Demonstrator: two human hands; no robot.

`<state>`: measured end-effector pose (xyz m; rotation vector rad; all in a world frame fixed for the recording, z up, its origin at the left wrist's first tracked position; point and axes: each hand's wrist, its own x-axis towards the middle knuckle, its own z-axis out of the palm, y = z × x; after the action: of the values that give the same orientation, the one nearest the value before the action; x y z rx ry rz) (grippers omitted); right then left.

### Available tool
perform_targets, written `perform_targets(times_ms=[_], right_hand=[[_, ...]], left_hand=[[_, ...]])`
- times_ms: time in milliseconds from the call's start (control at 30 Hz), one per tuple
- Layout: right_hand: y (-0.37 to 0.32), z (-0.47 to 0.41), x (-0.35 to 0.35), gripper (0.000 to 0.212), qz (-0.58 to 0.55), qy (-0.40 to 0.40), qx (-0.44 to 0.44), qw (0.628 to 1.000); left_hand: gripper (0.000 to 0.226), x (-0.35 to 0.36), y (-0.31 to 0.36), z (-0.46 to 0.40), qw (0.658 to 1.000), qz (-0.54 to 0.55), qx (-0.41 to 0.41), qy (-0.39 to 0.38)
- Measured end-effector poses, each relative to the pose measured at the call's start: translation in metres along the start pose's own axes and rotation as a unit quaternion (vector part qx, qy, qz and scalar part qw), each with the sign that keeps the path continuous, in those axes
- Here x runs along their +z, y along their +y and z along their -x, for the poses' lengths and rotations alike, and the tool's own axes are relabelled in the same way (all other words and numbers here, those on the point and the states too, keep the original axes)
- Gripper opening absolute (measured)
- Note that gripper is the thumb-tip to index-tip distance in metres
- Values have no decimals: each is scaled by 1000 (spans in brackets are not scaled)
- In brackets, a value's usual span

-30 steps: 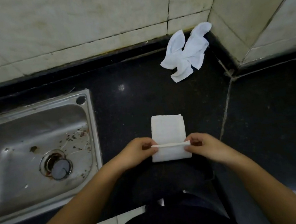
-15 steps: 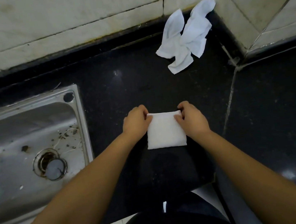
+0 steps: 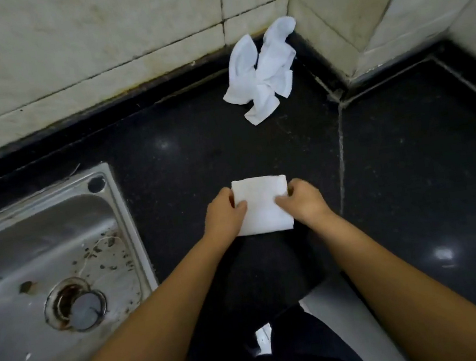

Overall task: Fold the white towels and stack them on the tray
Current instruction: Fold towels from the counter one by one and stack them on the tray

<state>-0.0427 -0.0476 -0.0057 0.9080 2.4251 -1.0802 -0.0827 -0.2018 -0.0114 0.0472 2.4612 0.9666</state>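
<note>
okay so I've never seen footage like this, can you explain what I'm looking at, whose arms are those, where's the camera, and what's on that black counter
There is no machine here. The arms belong to a person, and the one camera is worn on their head, looking forward and down, so you see roughly what they see.

The left hand and right hand grip the two sides of a folded white towel lying on the black counter. Thumbs lie on top, fingers curl at the edges.

Farther back, near the tiled corner, a crumpled white towel lies unfolded. On the left a steel sink is set into the counter, with brown specks around its drain. No tray shows in this view.
</note>
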Motion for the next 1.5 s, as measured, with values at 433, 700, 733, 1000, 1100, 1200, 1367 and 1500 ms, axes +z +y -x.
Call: perform_targets(times_ms=[433, 700, 733, 1000, 1100, 1200, 1367, 1500], right_hand=[[168, 259, -24, 8, -614, 224, 91, 751], [304, 506, 35, 15, -635, 473, 151, 592], [321, 539, 47, 15, -636, 494, 159, 570], [430, 792, 134, 14, -620, 621, 209, 433], [462, 857, 147, 13, -617, 641, 205, 409], [494, 902, 151, 11, -615, 658, 206, 382], [569, 959, 140, 11, -609, 681, 197, 355], [648, 1003, 109, 8, -600, 688, 187, 363]], left_hand=[[40, 80, 66, 152, 885, 171, 66, -428], [30, 223, 73, 380, 766, 11, 101, -634], [27, 240, 65, 414, 748, -8, 108, -655], [13, 334, -17, 692, 627, -102, 171, -753], [13, 356, -31, 766, 603, -114, 187, -767], [12, 382, -35, 822, 589, -130, 203, -771], [11, 447, -28, 904, 572, -132, 229, -776], [10, 516, -8, 966, 568, -116, 238, -780]])
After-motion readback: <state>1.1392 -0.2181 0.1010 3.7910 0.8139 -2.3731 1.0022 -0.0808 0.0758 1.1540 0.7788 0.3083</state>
